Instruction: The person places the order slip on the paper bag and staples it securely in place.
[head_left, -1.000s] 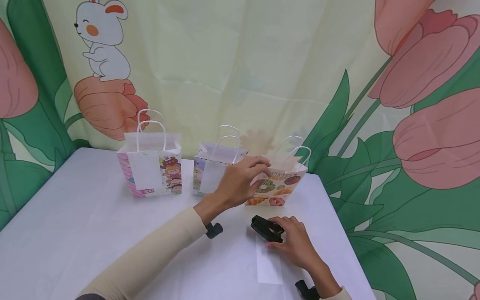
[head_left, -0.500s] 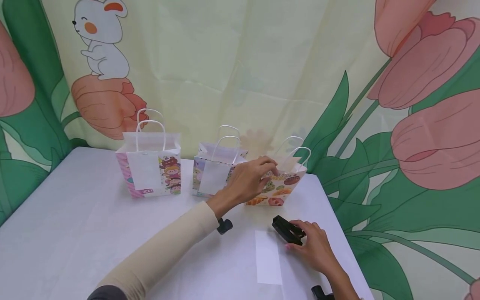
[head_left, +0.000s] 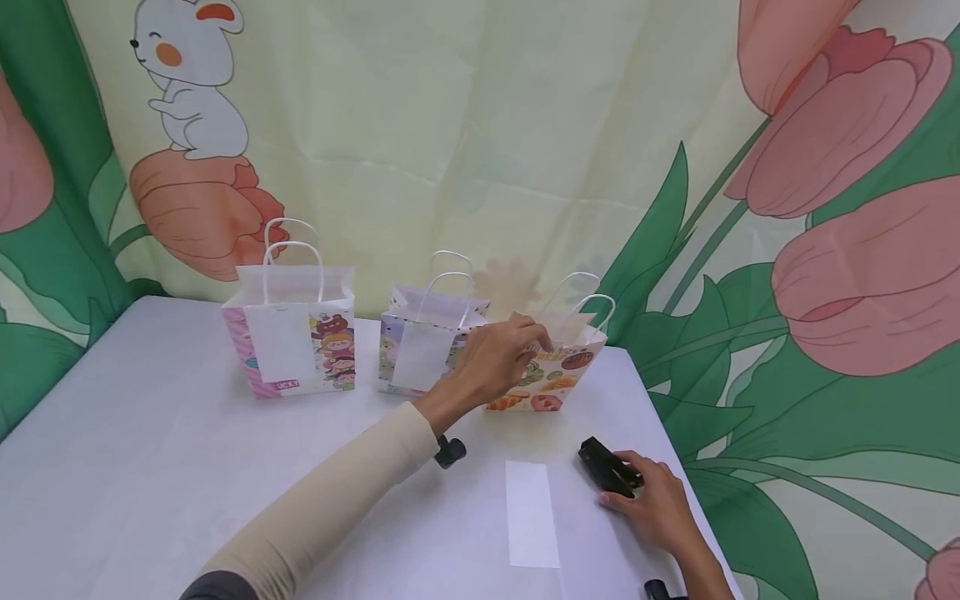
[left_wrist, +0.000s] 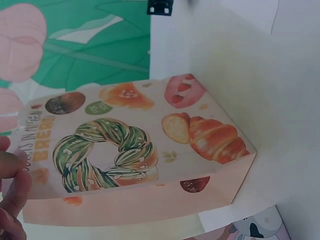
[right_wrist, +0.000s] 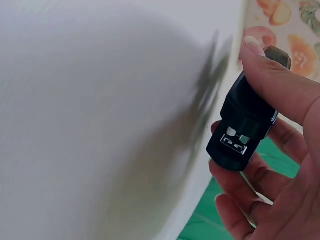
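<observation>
My left hand (head_left: 487, 367) reaches across to the paper bag printed with bread (head_left: 558, 379), at the right end of a row of bags. In the left wrist view, its thumb and fingers (left_wrist: 15, 192) pinch the top edge of that bag, whose front shows a twisted ring and a croissant (left_wrist: 215, 140). Near the table's right edge, my right hand (head_left: 662, 507) holds a black stapler (head_left: 603, 467) just over the tabletop. The right wrist view shows the thumb on one side of the stapler (right_wrist: 245, 115) and fingers on the other.
A pink-sided paper bag (head_left: 288, 342) and a smaller patterned bag (head_left: 423, 354), both with white handles and a white panel in front, stand to the left. A white paper strip (head_left: 532, 512) lies on the white-covered table (head_left: 150, 467). Behind hangs a tulip-print curtain (head_left: 390, 108).
My right hand has carried the stapler to the right, off the white paper strip, which is now uncovered. My left hand has shifted slightly right along the bread-print bag. The bags stay in place.
</observation>
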